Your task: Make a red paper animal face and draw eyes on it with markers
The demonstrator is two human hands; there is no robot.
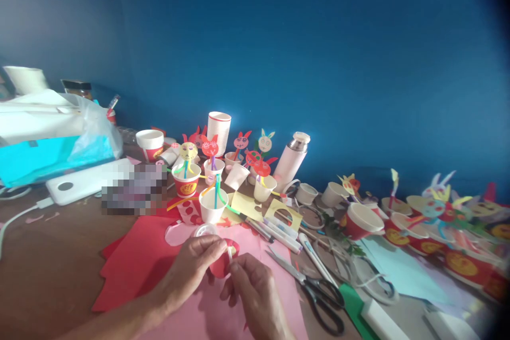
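Over the pink paper, my left hand pinches the upper left edge of a red paper disc. My right hand is closed at the disc's right side, its thumb and finger on a thin whitish strip that lies across the disc. A small pale patch shows on the disc beside the strip; I cannot make out what it is. Just beyond my hands stands a white paper cup with a blue and a green pipe cleaner in it. A clear round lid or tape roll sits behind my left hand.
Scissors lie open at right, near several pens and a white cutter. Paper cups with animal faces stand behind, beside a pink thermos. More red cups fill the right. Red sheets and a power bank lie left.
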